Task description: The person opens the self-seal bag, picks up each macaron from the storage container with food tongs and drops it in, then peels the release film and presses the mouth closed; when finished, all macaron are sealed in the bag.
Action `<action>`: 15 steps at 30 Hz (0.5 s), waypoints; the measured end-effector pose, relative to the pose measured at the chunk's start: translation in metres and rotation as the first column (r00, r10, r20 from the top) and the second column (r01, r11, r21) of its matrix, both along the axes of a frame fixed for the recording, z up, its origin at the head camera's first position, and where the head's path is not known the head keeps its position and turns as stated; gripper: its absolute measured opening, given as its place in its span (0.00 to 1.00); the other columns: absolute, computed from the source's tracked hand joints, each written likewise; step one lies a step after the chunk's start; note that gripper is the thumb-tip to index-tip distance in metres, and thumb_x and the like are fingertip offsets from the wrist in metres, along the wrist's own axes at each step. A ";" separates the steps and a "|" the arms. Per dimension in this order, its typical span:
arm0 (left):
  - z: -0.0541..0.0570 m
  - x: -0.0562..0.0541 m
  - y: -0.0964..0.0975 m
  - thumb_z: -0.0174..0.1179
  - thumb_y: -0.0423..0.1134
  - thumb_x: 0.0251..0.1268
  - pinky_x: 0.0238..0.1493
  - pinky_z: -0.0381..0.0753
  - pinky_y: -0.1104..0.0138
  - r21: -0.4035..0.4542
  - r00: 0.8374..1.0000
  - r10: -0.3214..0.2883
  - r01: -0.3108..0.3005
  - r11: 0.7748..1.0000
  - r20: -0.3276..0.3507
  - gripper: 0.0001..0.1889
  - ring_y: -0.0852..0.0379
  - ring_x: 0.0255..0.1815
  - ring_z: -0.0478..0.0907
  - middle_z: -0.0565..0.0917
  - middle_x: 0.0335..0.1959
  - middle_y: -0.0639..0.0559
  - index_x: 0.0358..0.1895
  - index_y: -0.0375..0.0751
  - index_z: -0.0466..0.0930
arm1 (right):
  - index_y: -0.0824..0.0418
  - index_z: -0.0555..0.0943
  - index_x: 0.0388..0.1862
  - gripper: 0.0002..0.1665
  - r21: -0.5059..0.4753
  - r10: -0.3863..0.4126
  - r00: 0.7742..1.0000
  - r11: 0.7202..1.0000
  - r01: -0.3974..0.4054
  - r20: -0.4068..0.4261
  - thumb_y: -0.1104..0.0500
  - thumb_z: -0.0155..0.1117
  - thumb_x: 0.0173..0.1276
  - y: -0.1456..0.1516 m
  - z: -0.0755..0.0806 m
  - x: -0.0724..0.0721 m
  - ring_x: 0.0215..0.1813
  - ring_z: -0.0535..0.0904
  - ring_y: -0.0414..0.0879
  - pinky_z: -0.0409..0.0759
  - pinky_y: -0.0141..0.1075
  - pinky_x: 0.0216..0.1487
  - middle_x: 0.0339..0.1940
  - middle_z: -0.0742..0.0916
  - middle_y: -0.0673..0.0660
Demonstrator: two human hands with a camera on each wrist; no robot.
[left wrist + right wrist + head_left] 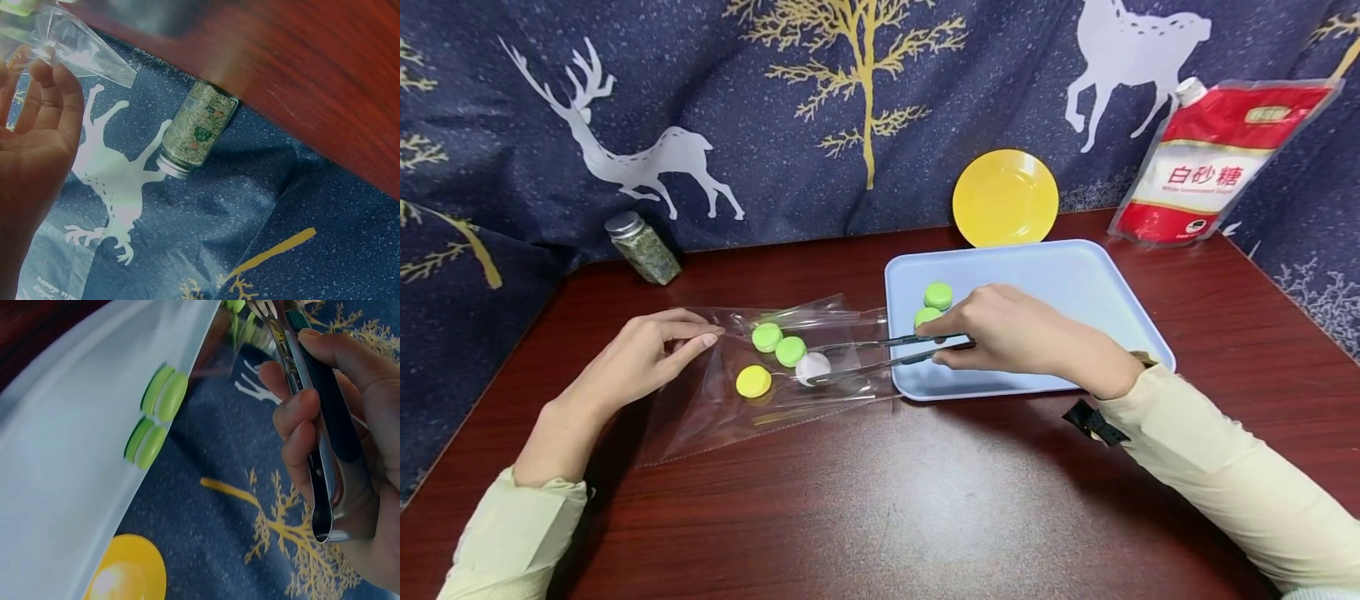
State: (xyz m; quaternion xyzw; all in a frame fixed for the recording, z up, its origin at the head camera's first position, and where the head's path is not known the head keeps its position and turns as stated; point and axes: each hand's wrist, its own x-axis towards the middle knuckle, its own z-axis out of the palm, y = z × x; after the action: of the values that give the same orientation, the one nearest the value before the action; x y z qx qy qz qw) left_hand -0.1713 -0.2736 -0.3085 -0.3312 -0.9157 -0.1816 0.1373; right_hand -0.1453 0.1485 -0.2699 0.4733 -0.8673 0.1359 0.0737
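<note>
In the head view a clear plastic bag (700,417) lies on the table, its mouth toward the tray. My left hand (651,354) pinches its far-left edge between thumb and fingers. Two green macarons (767,337), a yellow macaron (754,382) and a white macaron (813,368) are inside the bag. My right hand (1011,329) grips metal tongs (865,342) with dark handles over the tray's left part. The tongs reach into the bag, their tips at either side of the white macaron. Whether they squeeze it I cannot tell.
A light blue tray (1037,271) carries two more green macarons (937,296) near its left side. Behind it, a yellow plate (1006,198) leans on the patterned cloth. A sugar pouch (1210,167) stands at the back right, a jar of dried herbs (647,250) at the back left.
</note>
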 end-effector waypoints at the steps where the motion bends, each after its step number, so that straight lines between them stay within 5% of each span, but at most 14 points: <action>1: 0.000 0.000 0.000 0.62 0.33 0.60 0.35 0.70 0.69 0.000 1.000 -0.001 0.001 1.000 -0.001 0.07 0.61 0.38 0.76 0.82 0.38 0.55 0.40 0.41 0.86 | 0.56 0.86 0.44 0.15 0.005 0.006 1.000 1.000 -0.006 -0.002 0.56 0.68 0.57 -0.003 0.000 0.000 0.16 0.56 0.34 0.62 0.32 0.18 0.16 0.77 0.43; 15: 0.000 0.000 -0.001 0.62 0.33 0.60 0.38 0.68 0.74 0.002 1.000 -0.012 0.012 1.000 -0.007 0.07 0.61 0.38 0.77 0.82 0.37 0.56 0.40 0.41 0.86 | 0.54 0.85 0.46 0.16 0.018 0.041 0.999 0.999 -0.041 -0.014 0.57 0.67 0.58 -0.030 0.001 0.000 0.17 0.58 0.37 0.60 0.32 0.20 0.20 0.82 0.43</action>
State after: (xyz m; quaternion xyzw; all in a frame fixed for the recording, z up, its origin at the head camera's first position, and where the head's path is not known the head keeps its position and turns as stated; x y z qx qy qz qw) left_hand -0.1718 -0.2749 -0.3090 -0.3372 -0.9130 -0.1823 0.1398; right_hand -0.1454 0.1188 -0.2690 0.4925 -0.8581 0.1260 0.0729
